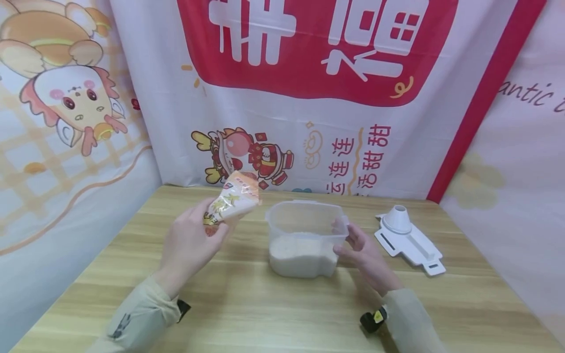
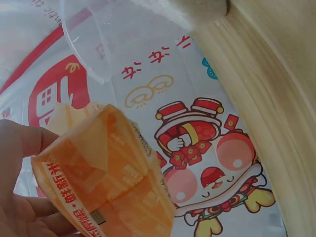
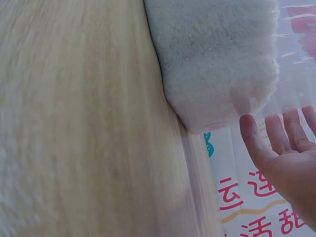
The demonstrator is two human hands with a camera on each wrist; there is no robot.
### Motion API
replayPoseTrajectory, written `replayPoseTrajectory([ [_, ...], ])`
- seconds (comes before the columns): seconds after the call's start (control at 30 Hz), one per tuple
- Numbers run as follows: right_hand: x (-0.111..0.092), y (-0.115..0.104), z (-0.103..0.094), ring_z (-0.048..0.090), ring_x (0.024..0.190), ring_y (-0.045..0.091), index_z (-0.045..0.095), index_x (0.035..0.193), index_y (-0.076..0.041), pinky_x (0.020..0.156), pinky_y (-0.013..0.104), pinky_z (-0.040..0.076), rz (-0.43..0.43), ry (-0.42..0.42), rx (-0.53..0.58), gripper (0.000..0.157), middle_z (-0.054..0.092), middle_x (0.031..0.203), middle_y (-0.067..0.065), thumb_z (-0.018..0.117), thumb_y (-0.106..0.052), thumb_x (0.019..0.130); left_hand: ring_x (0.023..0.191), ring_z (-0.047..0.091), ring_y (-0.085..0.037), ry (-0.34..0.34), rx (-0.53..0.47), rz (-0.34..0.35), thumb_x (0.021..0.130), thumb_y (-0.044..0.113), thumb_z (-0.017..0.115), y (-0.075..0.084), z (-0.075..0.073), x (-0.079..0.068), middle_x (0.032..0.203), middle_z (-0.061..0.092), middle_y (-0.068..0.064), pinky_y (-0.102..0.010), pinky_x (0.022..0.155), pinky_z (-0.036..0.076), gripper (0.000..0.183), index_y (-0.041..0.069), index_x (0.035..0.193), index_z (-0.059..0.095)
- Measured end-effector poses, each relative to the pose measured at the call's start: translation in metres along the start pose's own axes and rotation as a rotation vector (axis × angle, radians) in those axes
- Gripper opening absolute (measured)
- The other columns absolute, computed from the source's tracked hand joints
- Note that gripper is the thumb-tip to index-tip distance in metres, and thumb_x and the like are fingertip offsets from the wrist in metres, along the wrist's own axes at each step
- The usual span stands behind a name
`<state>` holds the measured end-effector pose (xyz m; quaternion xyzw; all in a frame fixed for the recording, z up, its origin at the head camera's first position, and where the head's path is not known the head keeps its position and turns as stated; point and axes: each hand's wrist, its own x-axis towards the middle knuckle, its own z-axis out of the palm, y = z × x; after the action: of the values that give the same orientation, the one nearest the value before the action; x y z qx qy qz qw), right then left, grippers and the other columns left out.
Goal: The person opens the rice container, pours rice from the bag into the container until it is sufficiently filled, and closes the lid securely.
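Observation:
In my left hand (image 1: 190, 240) I grip a crumpled orange-and-white plastic packet (image 1: 234, 196), raised over the table to the left of a clear plastic container. Red print shows on the packet (image 2: 108, 173) in the left wrist view; its contents are hidden. The container (image 1: 304, 220) stands upright on the table, partly filled with white grains that look like rice (image 1: 302, 255). My right hand (image 1: 368, 257) touches the container's right side. From the right wrist, its fingertips (image 3: 249, 123) rest against the clear wall with the palm apart from it.
To the right of the container lies a white plastic lid-like piece (image 1: 410, 240) with a cone-shaped spout. The wooden table (image 1: 282, 314) meets a printed cloth (image 1: 318, 113) at its back edge, and more printed cloth hangs on both sides.

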<state>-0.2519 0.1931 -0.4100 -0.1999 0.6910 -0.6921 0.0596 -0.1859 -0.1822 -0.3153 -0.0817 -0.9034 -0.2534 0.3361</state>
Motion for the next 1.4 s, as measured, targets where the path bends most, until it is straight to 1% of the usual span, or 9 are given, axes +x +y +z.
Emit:
replayPoseTrajectory([
  [0.17, 0.0, -0.001, 0.0, 0.027, 0.143, 0.025, 0.03, 0.153, -0.008, 0.116, 0.046, 0.019, 0.005, 0.001, 0.002, 0.075, 0.036, 0.154, 0.008, 0.071, -0.012, 0.09, 0.088, 0.063, -0.033, -0.017, 0.008, -0.097, 0.082, 0.019, 0.072, -0.007, -0.005, -0.008, 0.113, 0.065, -0.021, -0.047, 0.067, 0.054, 0.052, 0.0, 0.129, 0.058],
  [0.4, -0.001, -0.003, 0.001, 0.028, 0.142, 0.024, 0.031, 0.152, -0.008, 0.115, 0.044, 0.021, 0.001, 0.01, -0.006, 0.076, 0.036, 0.154, 0.007, 0.072, -0.012, 0.089, 0.097, 0.061, -0.04, -0.011, -0.011, -0.21, 0.083, 0.019, 0.071, -0.012, -0.006, -0.013, 0.119, 0.062, -0.025, -0.054, 0.078, 0.052, 0.055, 0.0, 0.132, 0.056],
  [0.6, 0.002, -0.004, 0.0, 0.026, 0.143, 0.024, 0.031, 0.152, -0.009, 0.116, 0.047, 0.018, 0.011, 0.004, -0.011, 0.077, 0.035, 0.155, 0.007, 0.073, -0.014, 0.089, 0.091, 0.062, -0.04, -0.021, -0.018, -0.305, 0.085, 0.02, 0.071, -0.021, -0.008, -0.014, 0.115, 0.063, -0.028, -0.052, 0.071, 0.054, 0.057, -0.001, 0.135, 0.052],
  [0.67, 0.002, -0.005, 0.0, 0.026, 0.143, 0.024, 0.03, 0.153, -0.009, 0.116, 0.047, 0.017, 0.009, 0.006, -0.011, 0.077, 0.034, 0.155, 0.007, 0.073, -0.014, 0.089, 0.09, 0.061, -0.04, -0.025, -0.022, -0.33, 0.086, 0.021, 0.07, -0.026, -0.009, -0.013, 0.114, 0.063, -0.028, -0.05, 0.068, 0.054, 0.058, 0.0, 0.136, 0.051],
  [0.8, 0.001, -0.005, -0.001, 0.025, 0.143, 0.025, 0.029, 0.153, -0.009, 0.116, 0.05, 0.015, 0.016, 0.007, -0.02, 0.077, 0.034, 0.155, 0.007, 0.073, -0.015, 0.089, 0.093, 0.06, -0.041, -0.041, -0.032, -0.373, 0.086, 0.022, 0.07, -0.039, -0.008, -0.013, 0.115, 0.062, -0.029, -0.05, 0.069, 0.051, 0.06, -0.001, 0.138, 0.05],
  [1.0, -0.001, -0.002, -0.002, 0.026, 0.143, 0.026, 0.029, 0.153, -0.009, 0.116, 0.05, 0.016, 0.024, 0.015, -0.014, 0.077, 0.035, 0.155, 0.007, 0.073, -0.013, 0.089, 0.085, 0.061, -0.04, -0.064, -0.009, -0.429, 0.087, 0.025, 0.07, -0.062, -0.008, -0.016, 0.114, 0.062, -0.032, -0.042, 0.057, 0.048, 0.061, -0.003, 0.137, 0.049],
  [1.17, -0.001, -0.002, -0.001, 0.026, 0.143, 0.026, 0.03, 0.153, -0.01, 0.116, 0.051, 0.016, 0.018, 0.006, -0.021, 0.075, 0.035, 0.155, 0.007, 0.071, -0.013, 0.09, 0.1, 0.057, -0.045, -0.087, -0.01, -0.512, 0.086, 0.027, 0.072, -0.079, -0.011, -0.022, 0.123, 0.058, -0.031, -0.052, 0.072, 0.048, 0.064, -0.005, 0.137, 0.048],
  [1.23, -0.002, -0.002, 0.0, 0.025, 0.143, 0.026, 0.029, 0.153, -0.009, 0.116, 0.052, 0.014, 0.016, 0.004, -0.025, 0.076, 0.034, 0.155, 0.007, 0.071, -0.013, 0.09, 0.104, 0.055, -0.046, -0.098, -0.011, -0.527, 0.086, 0.029, 0.072, -0.085, -0.011, -0.023, 0.125, 0.057, -0.031, -0.055, 0.076, 0.046, 0.066, -0.005, 0.137, 0.048],
  [1.4, -0.002, 0.0, 0.0, 0.025, 0.143, 0.026, 0.028, 0.154, -0.009, 0.116, 0.052, 0.014, 0.006, 0.015, -0.014, 0.078, 0.034, 0.155, 0.007, 0.072, -0.014, 0.09, 0.102, 0.055, -0.049, -0.107, 0.015, -0.542, 0.087, 0.035, 0.071, -0.097, -0.011, -0.025, 0.125, 0.057, -0.03, -0.054, 0.071, 0.046, 0.067, -0.003, 0.138, 0.049],
])
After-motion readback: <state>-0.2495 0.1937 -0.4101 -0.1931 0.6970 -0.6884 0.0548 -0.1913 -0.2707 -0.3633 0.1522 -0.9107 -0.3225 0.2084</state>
